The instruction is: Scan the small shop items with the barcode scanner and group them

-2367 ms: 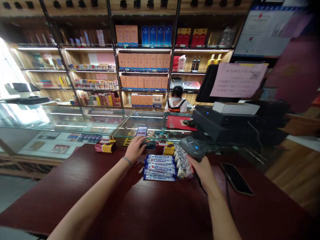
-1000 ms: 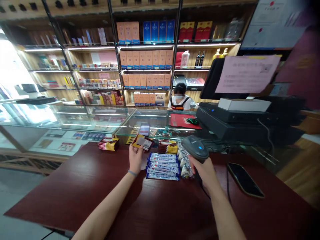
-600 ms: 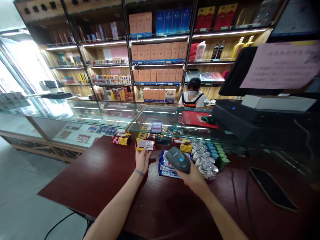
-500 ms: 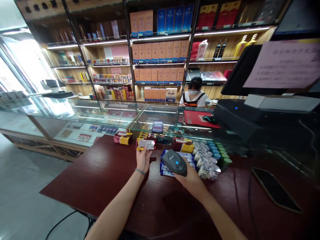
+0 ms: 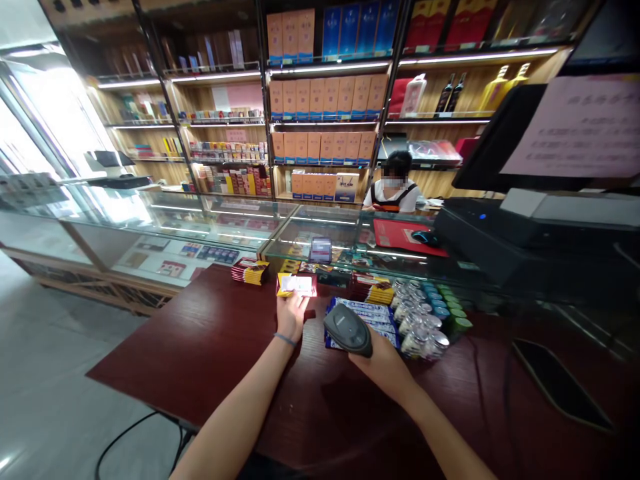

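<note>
My left hand (image 5: 291, 317) holds up a small yellow and red snack packet (image 5: 297, 285), its back label turned toward me, above the dark red table (image 5: 200, 340). My right hand (image 5: 379, 360) grips a dark grey barcode scanner (image 5: 349, 329) with a blue light, its head aimed left toward the packet. Just behind the scanner lie stacked blue and white bars (image 5: 365, 313). Right of them stand several small foil-topped cups (image 5: 417, 327) and green-lidded tubs (image 5: 447, 317).
Stacks of red and yellow packets (image 5: 249, 271) lie at the table's far edge by a glass counter (image 5: 210, 223). A black phone (image 5: 561, 391) lies at right. A till with screen (image 5: 505, 220) stands right. A person (image 5: 395, 189) sits behind the counter; shelves of boxes fill the wall.
My left hand picked a packet off the far edge of the table and raised it. My right hand swung the scanner left toward it. My view turned left.
</note>
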Motion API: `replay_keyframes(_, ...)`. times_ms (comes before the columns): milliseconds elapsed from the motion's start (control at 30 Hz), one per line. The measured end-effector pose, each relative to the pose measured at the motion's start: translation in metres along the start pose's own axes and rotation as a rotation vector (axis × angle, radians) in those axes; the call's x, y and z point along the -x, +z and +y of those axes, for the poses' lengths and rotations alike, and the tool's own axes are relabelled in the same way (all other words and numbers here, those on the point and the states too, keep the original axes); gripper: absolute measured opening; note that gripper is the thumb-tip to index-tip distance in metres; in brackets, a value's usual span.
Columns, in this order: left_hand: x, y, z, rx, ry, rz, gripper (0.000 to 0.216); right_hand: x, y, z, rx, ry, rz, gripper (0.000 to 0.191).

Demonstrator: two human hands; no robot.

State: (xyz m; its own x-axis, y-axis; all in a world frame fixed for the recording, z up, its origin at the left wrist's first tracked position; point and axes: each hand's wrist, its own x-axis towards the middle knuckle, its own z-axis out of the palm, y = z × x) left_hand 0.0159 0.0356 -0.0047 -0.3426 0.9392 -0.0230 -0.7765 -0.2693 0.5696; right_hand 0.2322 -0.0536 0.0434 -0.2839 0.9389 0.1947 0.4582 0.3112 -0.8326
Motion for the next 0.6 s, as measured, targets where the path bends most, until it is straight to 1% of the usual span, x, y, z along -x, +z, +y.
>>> replay_keyframes(133,-0.0013,-0.0004,0.0006,-0.04,-0.026,0.093,0.03,0.0004,-0.0017,0.0007,-0.016,-0.005,0.01,0.056)
replay_keyframes(300,-0.0033,-0.0021,0.0011,-0.07,-0.01,0.083,0.035,-0.0014,-0.0019,0.0056,-0.064,0.031,0.006,0.059)
replay_keyframes(400,-0.0024,-0.0035,-0.0003,-0.084,0.001,0.085,0.034,-0.0021,0.0005,0.0071,-0.088,0.02,0.02,0.059)
replay_keyframes(500,-0.0008,-0.0039,-0.001,-0.106,0.004,0.115,0.032,-0.0022,0.0026,0.0057,-0.109,0.019,0.035,0.056)
replay_keyframes(600,-0.0025,-0.0006,0.0042,-0.142,0.081,0.172,0.032,-0.0024,0.0025,0.0031,-0.134,0.029,0.047,0.056)
